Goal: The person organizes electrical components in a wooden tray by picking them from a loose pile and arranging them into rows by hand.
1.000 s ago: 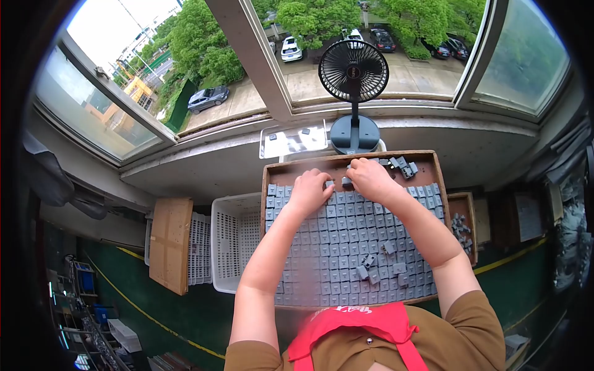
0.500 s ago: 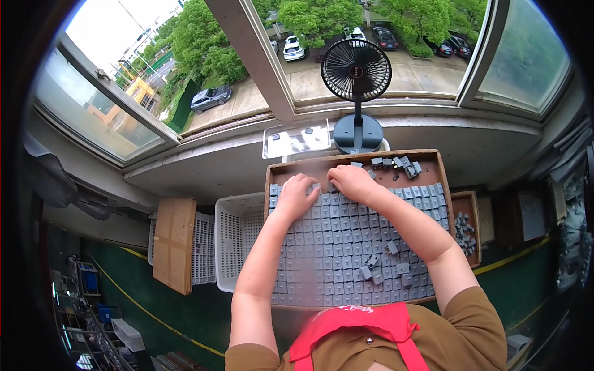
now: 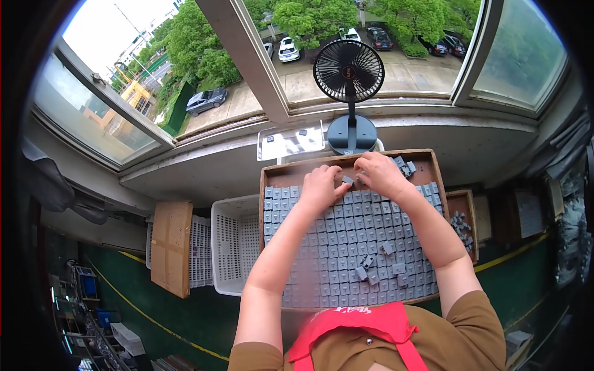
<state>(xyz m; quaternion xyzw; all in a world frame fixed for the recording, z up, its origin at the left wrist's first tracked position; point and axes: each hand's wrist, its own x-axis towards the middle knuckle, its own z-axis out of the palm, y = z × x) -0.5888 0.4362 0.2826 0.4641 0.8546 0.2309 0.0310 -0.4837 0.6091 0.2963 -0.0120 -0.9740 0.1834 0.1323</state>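
A shallow wooden tray [image 3: 262, 179] holds close rows of small grey plastic blocks [image 3: 328, 247]. Over its far part, my left hand [image 3: 319, 187] has thumb and forefinger closed on a single grey block [image 3: 348, 180]. Just to the right is my right hand [image 3: 378, 174], its fingers bent together near that block; whatever lies between its fingertips is too small to make out. A few loose grey blocks [image 3: 405, 166] lie beyond the right hand at the tray's far right corner. Several more loose ones [image 3: 367, 261] rest on top of the rows nearer me.
A black fan [image 3: 350, 133] stands behind the tray, beside a clear plastic lid [image 3: 291, 143] with two small pieces on it. To the left are a white basket [image 3: 235, 247] and a cardboard piece [image 3: 171, 247]. A smaller wooden box [image 3: 473, 238] of grey pieces sits at right.
Both hands have moved right along the tray's far part. A grey block now shows at my left fingertips. The view has shifted slightly.
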